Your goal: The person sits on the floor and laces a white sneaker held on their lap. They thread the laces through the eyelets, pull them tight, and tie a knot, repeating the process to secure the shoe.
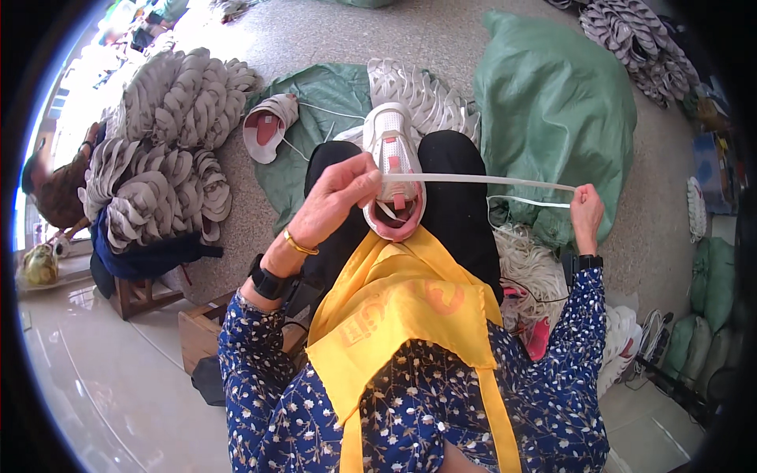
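Observation:
A white and pink sneaker (393,130) rests between my knees, its pink-lined opening toward me. Across it a flat white shoelace (481,180) is pulled taut to the right. My left hand (347,189), beside the sneaker's lacing area, pinches the lace near the shoe. Out to the right, my right hand (586,209) has its fingers closed on the lace's other stretch. A second strand of lace loops below the taut one toward my right hand. Pink tabs show along the sneaker's tongue.
Another white shoe upper (266,130) with loose lace lies on a green sheet (323,91). Stacked pale shoe parts (185,102) stand at left, near another person (59,189). A large green sack (552,118) sits at right, with a heap of white laces (524,264) beside my right thigh.

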Demonstrator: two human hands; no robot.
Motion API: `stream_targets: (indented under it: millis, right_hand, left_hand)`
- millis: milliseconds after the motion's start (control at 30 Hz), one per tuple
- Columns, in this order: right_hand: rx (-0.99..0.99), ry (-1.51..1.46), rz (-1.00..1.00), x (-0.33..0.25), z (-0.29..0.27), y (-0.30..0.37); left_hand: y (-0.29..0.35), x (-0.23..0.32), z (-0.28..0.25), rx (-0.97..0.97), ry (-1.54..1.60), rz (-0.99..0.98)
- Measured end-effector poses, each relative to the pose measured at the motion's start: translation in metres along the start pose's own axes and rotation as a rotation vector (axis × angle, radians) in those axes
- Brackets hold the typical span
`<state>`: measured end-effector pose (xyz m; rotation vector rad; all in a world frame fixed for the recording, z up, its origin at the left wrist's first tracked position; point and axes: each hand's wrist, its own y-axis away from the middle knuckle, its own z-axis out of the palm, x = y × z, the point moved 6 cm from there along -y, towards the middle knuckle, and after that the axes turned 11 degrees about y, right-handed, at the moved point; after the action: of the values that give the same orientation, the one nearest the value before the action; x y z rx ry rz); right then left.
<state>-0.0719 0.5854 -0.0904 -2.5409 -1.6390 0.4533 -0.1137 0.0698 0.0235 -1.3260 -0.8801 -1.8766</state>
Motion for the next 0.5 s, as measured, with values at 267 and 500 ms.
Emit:
stream_targets:
  millis: [267, 500]
  right_hand:
    - [-0.549, -0.708, -0.291, -0.207, -0.041, 0.025]
    - [-0.987, -1.101, -0.464, -0.331, -0.049, 0.075]
  left_hand:
    - [-0.012, -0.012, 0.018, -0.020, -0.016, 0.027]
    - [-0.014, -0.011, 0.017, 0.077, -0.339, 0.074]
